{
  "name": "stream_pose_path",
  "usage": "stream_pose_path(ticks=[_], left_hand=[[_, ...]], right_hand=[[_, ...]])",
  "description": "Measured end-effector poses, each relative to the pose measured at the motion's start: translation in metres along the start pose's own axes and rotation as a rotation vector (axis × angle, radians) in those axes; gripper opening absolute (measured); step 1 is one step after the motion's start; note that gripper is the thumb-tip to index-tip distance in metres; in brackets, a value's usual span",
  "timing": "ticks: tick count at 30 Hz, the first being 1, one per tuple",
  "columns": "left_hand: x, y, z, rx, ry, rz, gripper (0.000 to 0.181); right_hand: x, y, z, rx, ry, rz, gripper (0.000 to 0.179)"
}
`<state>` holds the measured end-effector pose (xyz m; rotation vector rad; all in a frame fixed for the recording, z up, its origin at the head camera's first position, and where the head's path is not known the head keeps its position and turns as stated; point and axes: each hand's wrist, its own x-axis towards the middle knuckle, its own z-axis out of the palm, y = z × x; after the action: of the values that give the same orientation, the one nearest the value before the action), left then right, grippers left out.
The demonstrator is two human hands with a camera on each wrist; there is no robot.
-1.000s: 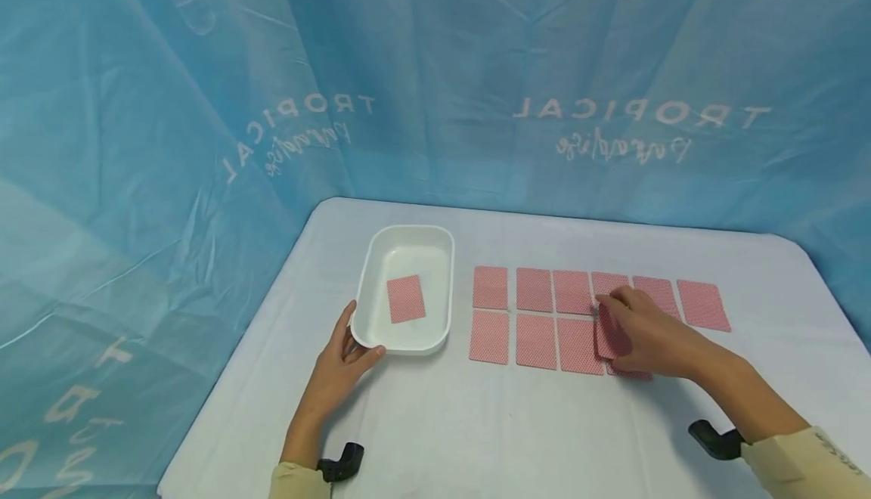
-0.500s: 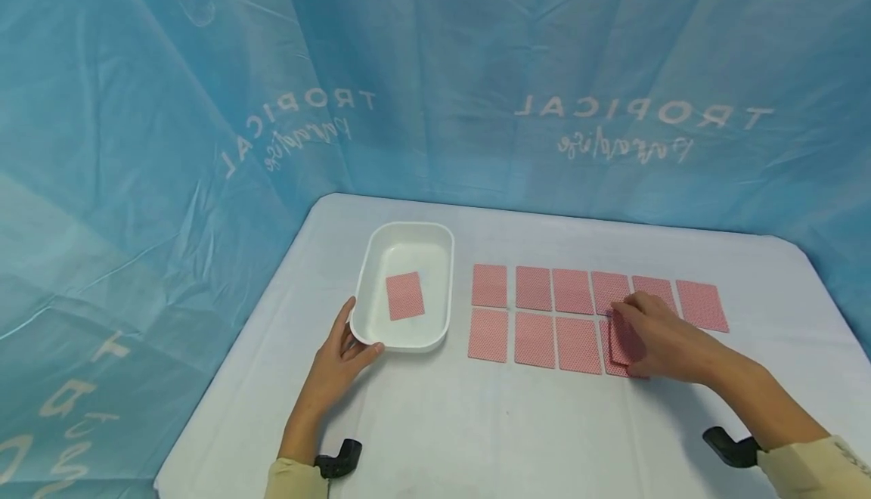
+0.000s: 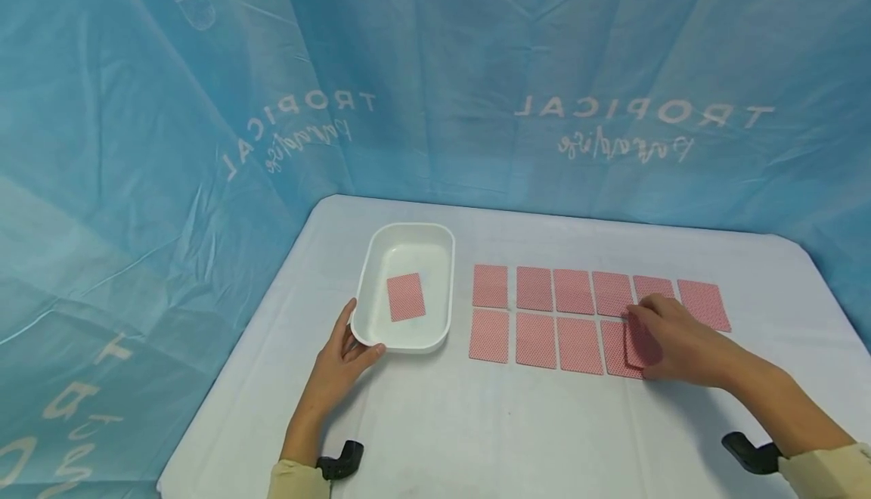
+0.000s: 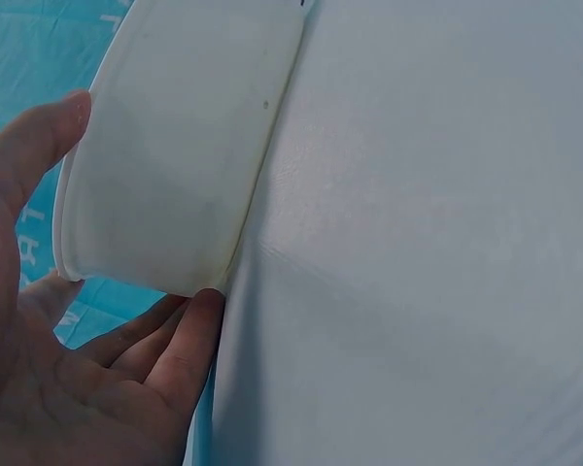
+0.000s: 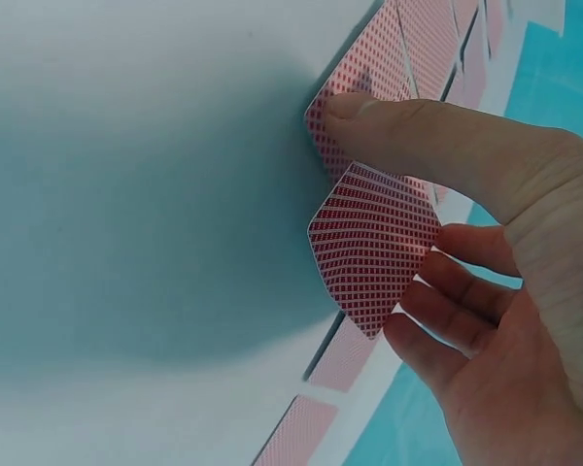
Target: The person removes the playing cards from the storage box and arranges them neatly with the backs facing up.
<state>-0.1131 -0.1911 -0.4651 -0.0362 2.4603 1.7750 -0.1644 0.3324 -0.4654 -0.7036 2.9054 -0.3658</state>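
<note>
Red-backed playing cards lie face down in two rows to the right of a white tray [image 3: 365, 280] in the head view. One playing card [image 3: 406, 297] lies inside the tray. My left hand [image 3: 336, 374] holds the tray's near-left corner, with its thumb at the rim and other fingers low on the wall in the left wrist view. Over the right end of the near row, my right hand [image 3: 687, 348] holds a small stack of playing cards [image 5: 374, 252] between thumb and fingers. The stack partly covers the last near-row card [image 3: 615, 349]. How many cards it has cannot be told.
A white-covered table [image 3: 510, 431] bears everything. Blue curtains [image 3: 476, 106] with printed lettering hang behind it and to the left. A dark wrist mount [image 3: 340, 461] sits at the left wrist, another mount [image 3: 750, 454] at the right.
My right hand has moved right with the held cards, uncovering more of the last near-row card. The left hand stays at the tray.
</note>
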Motion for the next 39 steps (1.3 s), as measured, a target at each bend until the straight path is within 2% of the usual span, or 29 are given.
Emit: stream_pose_path(ticks=[16, 22, 26, 32, 39], left_hand=[[0.000, 0.003, 0.000, 0.013, 0.015, -0.005, 0.094], [0.001, 0.002, 0.000, 0.019, 0.007, -0.008, 0.094], [0.005, -0.008, 0.000, 0.008, 0.011, -0.009, 0.095], [0.010, -0.029, 0.002, 0.008, 0.032, -0.005, 0.097], [0.009, -0.033, 0.004, -0.007, 0.032, 0.020, 0.096]], right_hand=[[-0.012, 0.011, -0.003, 0.010, 0.011, -0.003, 0.099], [-0.021, 0.015, -0.001, 0.033, 0.006, 0.042, 0.102], [-0.024, 0.018, 0.000, 0.053, -0.009, 0.067, 0.103], [-0.025, 0.020, 0.001, 0.022, -0.015, 0.058, 0.102], [-0.024, 0.019, 0.000, 0.015, -0.046, 0.044, 0.104]])
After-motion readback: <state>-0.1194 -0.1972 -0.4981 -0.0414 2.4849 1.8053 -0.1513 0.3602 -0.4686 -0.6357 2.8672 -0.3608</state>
